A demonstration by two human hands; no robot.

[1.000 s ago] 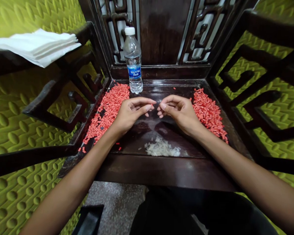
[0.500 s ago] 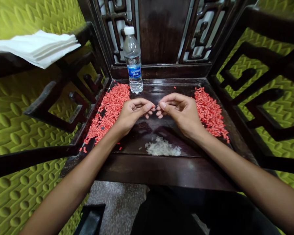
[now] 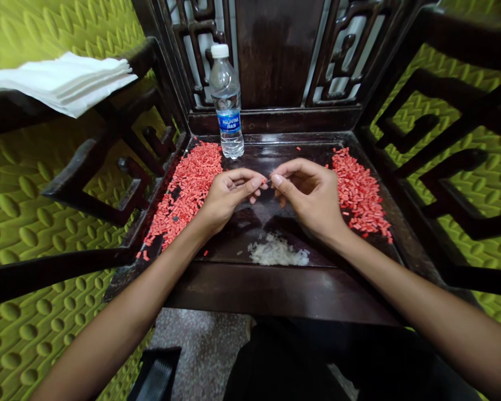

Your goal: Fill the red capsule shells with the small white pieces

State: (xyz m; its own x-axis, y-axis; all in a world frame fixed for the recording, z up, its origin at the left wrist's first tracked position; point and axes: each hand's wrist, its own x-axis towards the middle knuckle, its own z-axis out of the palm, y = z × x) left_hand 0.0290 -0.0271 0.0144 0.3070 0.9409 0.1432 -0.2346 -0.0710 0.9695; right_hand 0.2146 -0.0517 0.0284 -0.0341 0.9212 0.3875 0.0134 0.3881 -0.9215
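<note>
My left hand [image 3: 234, 192] pinches a small red piece [image 3: 264, 181] between thumb and index finger, above the middle of the dark wooden seat [image 3: 250, 223]. Facing it, my right hand [image 3: 307, 192] has its thumb and index finger pressed together on something tiny that I cannot make out. The fingertips of both hands nearly meet. A heap of red pieces [image 3: 196, 170] lies to the left and another heap of red pieces [image 3: 357, 192] to the right. Near the front edge is a small pile of translucent whitish pieces [image 3: 278, 250].
A water bottle [image 3: 229, 120] with a white cap stands upright behind my left hand. White napkins [image 3: 73, 78] lie on the armrest at the upper left. Carved wooden sides and a panelled back [image 3: 275, 55] surround the seat.
The fingertips of my two hands have come slightly closer together. My right hand's lower fingers have curled in a little more.
</note>
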